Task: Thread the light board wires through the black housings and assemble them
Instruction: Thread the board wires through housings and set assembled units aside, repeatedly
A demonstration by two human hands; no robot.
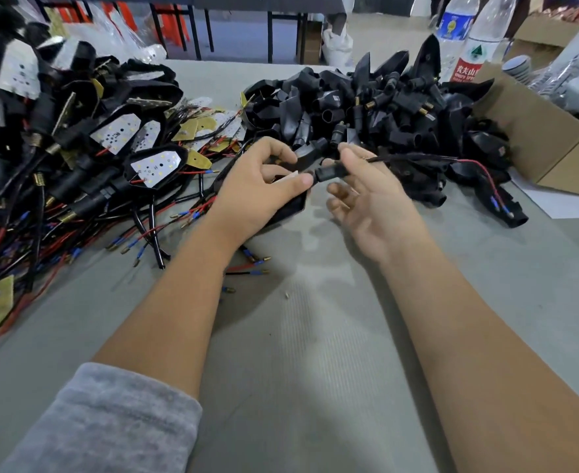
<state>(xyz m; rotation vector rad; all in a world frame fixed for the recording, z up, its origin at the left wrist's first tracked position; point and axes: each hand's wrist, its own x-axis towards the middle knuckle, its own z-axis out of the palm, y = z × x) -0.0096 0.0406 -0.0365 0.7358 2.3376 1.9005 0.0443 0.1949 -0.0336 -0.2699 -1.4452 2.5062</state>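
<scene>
My left hand [264, 186] grips a black housing [289, 206] with a white light board partly showing under the thumb. My right hand [366, 196] pinches a small black tubular housing piece [330, 172] between thumb and forefinger. A sleeved wire [417, 158] runs out of that piece to the right and splits into red and black leads [489, 180] with blue-collared tips. The two black parts almost meet between my hands, just above the grey table [315, 336].
A heap of assembled lights with red and black wires [76, 148] fills the left. Loose black housings [366, 104] are piled at centre right. A cardboard box [537, 138] and water bottles [475, 46] stand at the right. Stray leads [250, 268] lie near my left wrist.
</scene>
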